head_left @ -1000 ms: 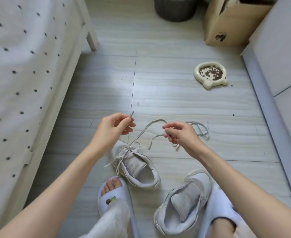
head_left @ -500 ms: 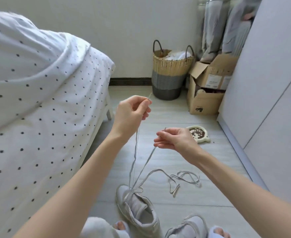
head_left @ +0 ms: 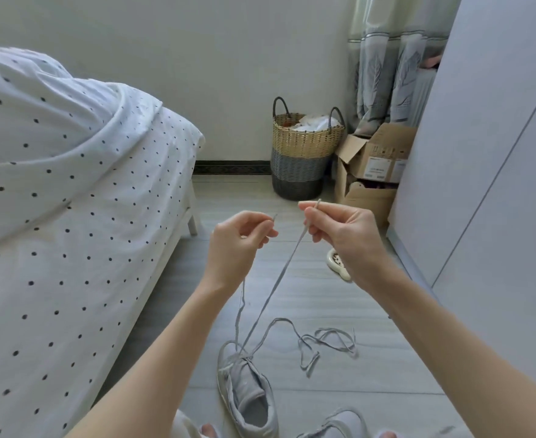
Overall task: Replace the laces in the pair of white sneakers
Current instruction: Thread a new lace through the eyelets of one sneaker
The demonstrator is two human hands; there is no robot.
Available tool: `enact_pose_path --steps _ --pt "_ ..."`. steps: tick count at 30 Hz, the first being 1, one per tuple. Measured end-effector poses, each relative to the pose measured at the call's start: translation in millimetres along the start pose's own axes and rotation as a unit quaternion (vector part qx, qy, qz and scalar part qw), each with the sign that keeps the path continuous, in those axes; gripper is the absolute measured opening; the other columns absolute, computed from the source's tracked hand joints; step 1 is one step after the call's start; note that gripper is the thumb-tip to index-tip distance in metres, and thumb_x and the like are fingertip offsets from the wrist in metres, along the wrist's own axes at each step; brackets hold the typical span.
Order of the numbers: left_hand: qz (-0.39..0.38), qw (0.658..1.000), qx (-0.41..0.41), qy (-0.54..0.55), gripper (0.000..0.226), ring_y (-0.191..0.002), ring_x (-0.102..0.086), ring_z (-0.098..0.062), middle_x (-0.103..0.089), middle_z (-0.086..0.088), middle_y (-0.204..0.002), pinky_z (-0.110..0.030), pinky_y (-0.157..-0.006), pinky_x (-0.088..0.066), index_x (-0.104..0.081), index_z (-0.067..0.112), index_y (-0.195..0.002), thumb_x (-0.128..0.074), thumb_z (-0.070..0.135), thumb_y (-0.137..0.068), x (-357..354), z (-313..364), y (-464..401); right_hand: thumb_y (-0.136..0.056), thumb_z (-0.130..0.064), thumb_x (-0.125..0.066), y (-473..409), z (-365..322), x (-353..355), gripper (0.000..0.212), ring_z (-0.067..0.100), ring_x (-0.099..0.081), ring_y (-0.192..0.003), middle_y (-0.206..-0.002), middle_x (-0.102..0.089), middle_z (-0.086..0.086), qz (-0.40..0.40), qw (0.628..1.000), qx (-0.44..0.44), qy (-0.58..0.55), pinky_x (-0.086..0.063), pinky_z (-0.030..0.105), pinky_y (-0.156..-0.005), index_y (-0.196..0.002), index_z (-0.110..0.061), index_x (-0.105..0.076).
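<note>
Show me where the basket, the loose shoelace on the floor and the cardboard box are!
basket (head_left: 301,153): head view, woven side wall.
loose shoelace (head_left: 326,338): head view, tangled loops on floor.
cardboard box (head_left: 375,167): head view, labelled front.

The sneaker (head_left: 247,393) looks like soft matt cloth, and its flat lace (head_left: 279,273) is woven fabric. The floor (head_left: 339,298) is smooth with a faint wood-grain finish, the bedsheet (head_left: 70,200) crumpled dotted cotton. The basket (head_left: 301,153) is rough wickerwork beside a matt cardboard box (head_left: 374,172).
</note>
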State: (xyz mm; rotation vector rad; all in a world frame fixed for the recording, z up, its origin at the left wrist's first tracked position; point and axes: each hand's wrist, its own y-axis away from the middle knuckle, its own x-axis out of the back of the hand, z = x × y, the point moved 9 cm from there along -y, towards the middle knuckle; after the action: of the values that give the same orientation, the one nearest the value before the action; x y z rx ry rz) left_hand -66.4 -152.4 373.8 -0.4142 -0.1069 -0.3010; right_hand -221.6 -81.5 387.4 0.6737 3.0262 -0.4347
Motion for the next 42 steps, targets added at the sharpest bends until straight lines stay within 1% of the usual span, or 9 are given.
enact_pose_path --steps 7,10,12,18,21,24,33,38,42 --pt "0.074 0.992 -0.011 0.102 0.009 -0.064 -0.062 -0.005 -0.068 0.0 -0.072 -0.017 -0.064 -0.05 -0.066 0.014 -0.084 -0.06 0.009 -0.089 13.8 41.7 -22.5 -0.09 -0.005 -0.056 -16.6 -41.4 -10.9 0.017 0.002 -0.049 -0.058 -0.071 -0.06 0.003 -0.005 0.994 0.081 0.067 -0.045 0.014 -0.058 -0.103 -0.005 -0.068" --pt "0.057 0.994 -0.04 0.085 0.012 -0.061 -0.062 -0.002 -0.068 -0.001 -0.071 -0.015 -0.062 -0.048 -0.065 0.015 -0.081 -0.06 0.007 -0.089 13.6 76.6 -46.3 -0.09 -0.005 -0.058 -33.3 -63.9 -20.0 0.019 0.002 -0.05 -0.058 -0.075 -0.061 0.007 0.0 0.993 0.092 0.079 -0.045 0.013 -0.06 -0.106 -0.003 -0.068" --pt "0.049 0.995 -0.058 0.06 0.014 -0.06 -0.062 -0.001 -0.068 0.0 -0.07 -0.013 -0.06 -0.047 -0.065 0.017 -0.079 -0.061 0.007 -0.088 16.1 97.2 -59.7 -0.089 -0.007 -0.06 -43.6 -81.7 -25.1 0.02 -0.003 -0.054 -0.061 -0.079 -0.065 0.0 0.0 0.989 0.107 0.102 -0.046 0.013 -0.064 -0.106 -0.005 -0.069" --pt "0.055 0.996 -0.06 0.018 0.015 -0.064 -0.06 -0.005 -0.065 0.013 -0.063 -0.019 -0.065 -0.054 -0.067 0.024 -0.075 -0.066 0.013 -0.085 25.8 116.0 -66.1 -0.086 -0.01 -0.065 -58.4 -122.0 -33.0 0.021 -0.004 -0.054 -0.054 -0.07 -0.064 -0.006 0.013 0.98 0.15 0.132 -0.045 0.014 -0.064 -0.105 -0.005 -0.07" --pt "0.058 0.996 -0.07 0.016 0.017 -0.063 -0.058 -0.008 -0.065 0.001 -0.068 -0.026 -0.068 -0.054 -0.067 0.022 -0.075 -0.064 0.009 -0.086 28.1 127.8 -67.0 -0.083 -0.011 -0.069 -60.6 -127.7 -34.5 0.008 0.004 -0.058 -0.058 -0.072 -0.066 0.0 0.022 0.977 0.145 0.155 -0.049 0.02 -0.063 -0.09 -0.01 -0.068" --pt "0.05 0.995 -0.079 0.022 0.018 -0.062 -0.057 -0.01 -0.063 -0.004 -0.068 -0.025 -0.064 -0.054 -0.067 0.02 -0.074 -0.063 0.007 -0.086 26.7 134.9 -67.0 -0.081 -0.01 -0.071 -57.2 -130.2 -33.0 0.008 0.01 -0.059 -0.058 -0.067 -0.066 0.002 0.025 0.977 0.153 0.148 -0.051 0.021 -0.061 -0.079 -0.016 -0.065" --pt "0.04 0.998 -0.057 0.002 0.019 -0.055 -0.058 -0.004 -0.065 0.0 -0.065 -0.022 -0.063 -0.054 -0.069 0.022 -0.072 -0.067 0.008 -0.084 17.8 106.4 -60.7 -0.082 -0.007 -0.069 -47.7 -109.4 -23.7 0.014 0.013 -0.061 -0.061 -0.068 -0.068 0.008 0.017 0.985 0.12 0.121 -0.055 0.024 -0.064 -0.074 -0.019 -0.07" --pt "0.015 0.997 -0.061 -0.036 0.019 -0.051 -0.055 -0.003 -0.063 0.003 -0.059 -0.03 -0.064 -0.053 -0.069 0.024 -0.07 -0.068 0.009 -0.083 1.9 97.3 -56.7 -0.079 -0.01 -0.072 -42.1 -96.6 -20.1 0.012 0.013 -0.064 -0.063 -0.07 -0.071 0.01 0.018 0.984 0.091 0.15 -0.057 0.026 -0.069 -0.072 -0.02 -0.073" --pt "0.015 0.994 -0.079 -0.075 0.008 -0.049 -0.054 0.005 -0.061 0.011 -0.058 -0.019 -0.063 -0.051 -0.073 0.015 -0.078 -0.069 0.011 -0.082 -6.0 95.6 -54.4 -0.079 -0.012 -0.073 -41.6 -89.8 -7.9 0.007 0.014 -0.064 -0.067 -0.076 -0.072 0.013 0.029 0.99 0.054 0.127 -0.057 0.025 -0.07 -0.073 -0.017 -0.074"
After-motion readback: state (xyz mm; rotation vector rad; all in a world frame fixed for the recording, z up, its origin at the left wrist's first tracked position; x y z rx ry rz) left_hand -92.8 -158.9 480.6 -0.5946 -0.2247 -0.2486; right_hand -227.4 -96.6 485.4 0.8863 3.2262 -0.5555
